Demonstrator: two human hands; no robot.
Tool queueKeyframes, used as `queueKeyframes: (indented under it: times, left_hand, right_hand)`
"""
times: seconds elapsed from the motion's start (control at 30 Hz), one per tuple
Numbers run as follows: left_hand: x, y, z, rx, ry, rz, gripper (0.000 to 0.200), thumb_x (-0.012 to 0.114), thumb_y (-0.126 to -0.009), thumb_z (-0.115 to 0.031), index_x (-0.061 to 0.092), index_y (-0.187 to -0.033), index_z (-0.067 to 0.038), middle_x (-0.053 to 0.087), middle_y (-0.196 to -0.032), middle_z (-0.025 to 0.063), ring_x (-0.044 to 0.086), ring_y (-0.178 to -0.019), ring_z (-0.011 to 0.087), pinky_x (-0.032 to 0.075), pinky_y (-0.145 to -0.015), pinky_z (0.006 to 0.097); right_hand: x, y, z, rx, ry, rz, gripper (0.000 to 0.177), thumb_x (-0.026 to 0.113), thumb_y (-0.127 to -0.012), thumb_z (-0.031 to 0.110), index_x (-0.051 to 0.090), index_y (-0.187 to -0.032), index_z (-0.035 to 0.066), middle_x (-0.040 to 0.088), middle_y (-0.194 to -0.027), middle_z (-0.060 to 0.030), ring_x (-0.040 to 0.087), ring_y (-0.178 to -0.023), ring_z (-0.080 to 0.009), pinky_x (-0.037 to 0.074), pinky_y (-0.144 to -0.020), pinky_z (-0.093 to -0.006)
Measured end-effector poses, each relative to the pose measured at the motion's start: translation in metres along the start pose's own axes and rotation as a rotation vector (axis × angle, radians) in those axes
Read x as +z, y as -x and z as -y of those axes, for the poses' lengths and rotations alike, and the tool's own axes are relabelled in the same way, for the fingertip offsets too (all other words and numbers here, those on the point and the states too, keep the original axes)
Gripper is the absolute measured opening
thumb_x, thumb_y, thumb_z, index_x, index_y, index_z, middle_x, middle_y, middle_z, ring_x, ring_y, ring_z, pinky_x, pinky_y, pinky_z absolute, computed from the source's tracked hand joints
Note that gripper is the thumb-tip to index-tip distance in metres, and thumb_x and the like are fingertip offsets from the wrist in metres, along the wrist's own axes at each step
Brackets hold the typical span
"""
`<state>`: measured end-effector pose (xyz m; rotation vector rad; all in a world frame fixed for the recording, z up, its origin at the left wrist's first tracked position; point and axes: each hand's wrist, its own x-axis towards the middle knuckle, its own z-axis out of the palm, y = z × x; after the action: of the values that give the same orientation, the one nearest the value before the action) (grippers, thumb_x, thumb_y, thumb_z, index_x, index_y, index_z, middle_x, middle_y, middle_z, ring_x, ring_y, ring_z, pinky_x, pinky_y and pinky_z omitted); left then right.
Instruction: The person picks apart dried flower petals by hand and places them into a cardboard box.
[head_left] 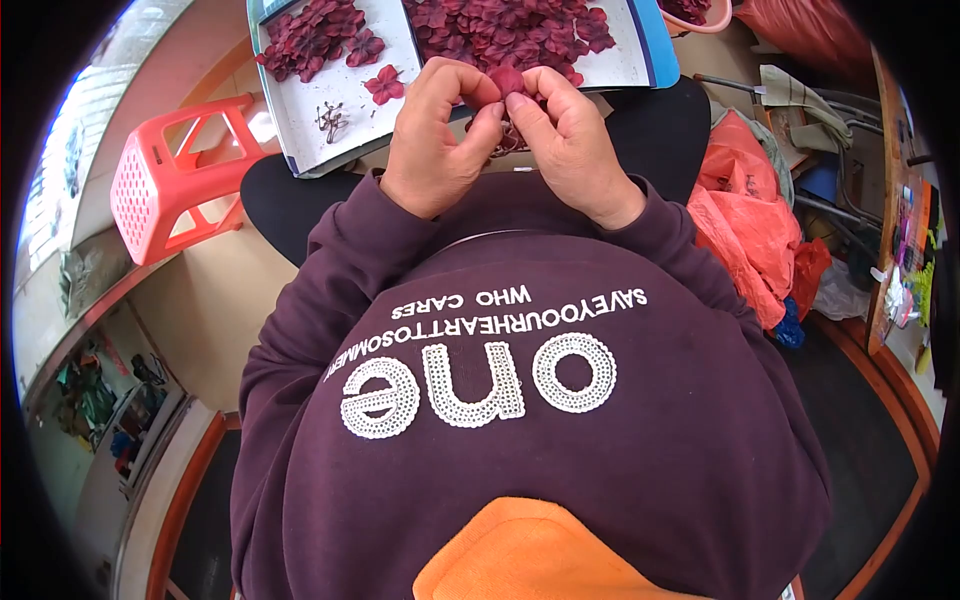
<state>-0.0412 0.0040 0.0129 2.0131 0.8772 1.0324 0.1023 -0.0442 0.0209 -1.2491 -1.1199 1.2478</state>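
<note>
My left hand (440, 135) and my right hand (575, 140) meet above my lap, fingertips almost together. Between them they pinch a dark red fabric flower (507, 80), one edge in each hand. Part of the flower is hidden behind the fingers. Just beyond lies a shallow white box (350, 95) with a blue edge and a divider. A heap of red fabric flowers (315, 38) fills its left compartment's far end, and a larger heap (500, 28) lies in the right one. One single flower (384, 85) rests apart, near a small bunch of thin dark stems (331, 121).
A pink plastic stool (150, 190) stands at the left. Red plastic bags (745, 200) lie at the right beside a folding metal frame (850, 130). A pink basin (705, 18) with more red flowers is at the top right.
</note>
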Motion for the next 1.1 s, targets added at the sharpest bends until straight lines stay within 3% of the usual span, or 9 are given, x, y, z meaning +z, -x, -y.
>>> queueKeyframes:
  times: [0.07,0.2,0.37,0.4,0.53,0.7,0.87,1.03,1.1]
  left_hand:
    - [0.0,0.001,0.002,-0.025,0.033,0.019,0.015,0.062,-0.074,0.002,0.058,-0.087,-0.002,0.054,-0.095,0.0067,0.051,-0.085,0.0181,0.041,-0.078,0.0274]
    - [0.001,-0.002,0.009,0.285,-0.185,-0.041,0.017,0.06,-0.073,0.004,0.058,-0.088,-0.002,0.055,-0.096,0.0072,0.05,-0.084,0.0185,0.041,-0.079,0.0271]
    - [-0.007,-0.001,0.013,0.484,-0.37,0.046,0.017,0.06,-0.075,0.004,0.058,-0.09,-0.002,0.056,-0.099,0.0082,0.05,-0.088,0.0198,0.041,-0.081,0.0294]
    - [-0.007,0.0,0.012,0.485,-0.372,0.046,0.017,0.06,-0.075,0.004,0.058,-0.09,-0.002,0.056,-0.099,0.0082,0.05,-0.088,0.0198,0.041,-0.081,0.0294]
    - [-0.003,0.006,0.006,-0.078,0.229,0.012,0.017,0.061,-0.076,0.003,0.058,-0.092,-0.002,0.055,-0.1,0.0088,0.05,-0.089,0.0204,0.04,-0.084,0.0313]
    - [-0.001,0.005,0.006,0.0,0.227,-0.081,0.013,0.061,-0.076,0.003,0.059,-0.088,-0.002,0.055,-0.095,0.0078,0.051,-0.08,0.0165,0.042,-0.073,0.0243]
    - [-0.005,0.001,-0.004,0.073,0.162,-0.258,0.015,0.064,-0.074,0.001,0.06,-0.087,-0.004,0.057,-0.091,0.0053,0.052,-0.077,0.0163,0.041,-0.08,0.0282]
    - [-0.012,-0.005,0.006,0.262,-0.211,-0.062,0.017,0.065,-0.071,-0.001,0.06,-0.086,-0.006,0.057,-0.085,0.002,0.052,-0.074,0.0163,0.036,-0.088,0.0339]
    - [-0.012,-0.006,0.007,0.264,-0.224,-0.05,0.018,0.065,-0.07,-0.002,0.06,-0.086,-0.007,0.057,-0.084,0.0014,0.052,-0.074,0.0163,0.035,-0.089,0.0352]
  right_hand:
    - [-0.001,0.001,0.001,0.055,-0.059,0.026,0.01,0.048,-0.094,0.008,0.054,-0.099,0.002,0.057,-0.082,-0.0004,0.049,-0.07,-0.0049,0.042,-0.062,-0.0172]
    - [-0.004,-0.002,0.0,0.071,-0.082,0.085,0.011,0.048,-0.094,0.008,0.054,-0.101,0.002,0.059,-0.085,-0.0015,0.052,-0.073,-0.0055,0.043,-0.065,-0.0165]
    - [-0.006,-0.001,-0.013,0.086,-0.124,0.111,0.012,0.048,-0.094,0.008,0.054,-0.103,0.002,0.058,-0.087,-0.0011,0.049,-0.072,-0.0042,0.041,-0.064,-0.0155]
    - [-0.006,-0.001,-0.011,0.084,-0.125,0.112,0.012,0.048,-0.094,0.008,0.054,-0.103,0.002,0.058,-0.087,-0.0011,0.049,-0.072,-0.0042,0.041,-0.064,-0.0155]
    - [-0.011,-0.002,-0.002,0.103,-0.19,0.126,0.013,0.047,-0.094,0.008,0.054,-0.104,0.002,0.057,-0.087,0.0002,0.046,-0.071,-0.0025,0.038,-0.062,-0.0142]
    - [-0.004,-0.003,-0.007,-0.002,-0.153,0.099,0.013,0.047,-0.095,0.008,0.055,-0.104,0.003,0.056,-0.087,0.0017,0.043,-0.069,-0.0014,0.034,-0.06,-0.0136]
    - [-0.004,-0.004,-0.006,0.032,-0.002,0.09,0.012,0.047,-0.095,0.008,0.055,-0.104,0.004,0.056,-0.085,0.002,0.042,-0.068,-0.0014,0.034,-0.06,-0.0136]
    - [-0.002,-0.001,-0.002,0.023,0.074,0.058,0.013,0.047,-0.095,0.008,0.055,-0.104,0.003,0.055,-0.084,0.0018,0.043,-0.068,-0.0018,0.036,-0.062,-0.0138]
    - [-0.002,-0.001,-0.003,0.026,0.069,0.055,0.012,0.048,-0.095,0.008,0.055,-0.103,0.003,0.055,-0.084,0.0016,0.043,-0.068,-0.0019,0.036,-0.062,-0.0139]
